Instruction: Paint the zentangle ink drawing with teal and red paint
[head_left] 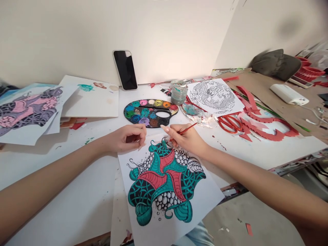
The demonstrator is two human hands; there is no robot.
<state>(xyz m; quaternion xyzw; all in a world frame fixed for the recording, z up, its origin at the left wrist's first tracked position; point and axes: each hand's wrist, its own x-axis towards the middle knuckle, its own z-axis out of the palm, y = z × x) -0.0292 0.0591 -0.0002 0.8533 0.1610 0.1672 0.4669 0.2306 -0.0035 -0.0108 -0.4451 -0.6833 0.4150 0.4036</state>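
Note:
A thin red paintbrush (188, 128) is pinched in my right hand (188, 140), its tip end down by the top of the patterned drawing (166, 177). That sheet carries a black-lined design painted in teal and red, with some bubble and leaf shapes left white. My left hand (130, 138) rests at the sheet's upper left edge, fingers loosely curled in, with nothing visible in them. Just beyond both hands lies a black paint palette (139, 106) with several colours in its wells.
Behind the palette stand a jar of cloudy water (178, 94) and a phone (125, 70) leaning on the wall. To the right lie a dragon line drawing (215, 95), red-handled scissors (230, 123) and red paper strips (271, 128). Painted sheets (30, 109) are stacked left.

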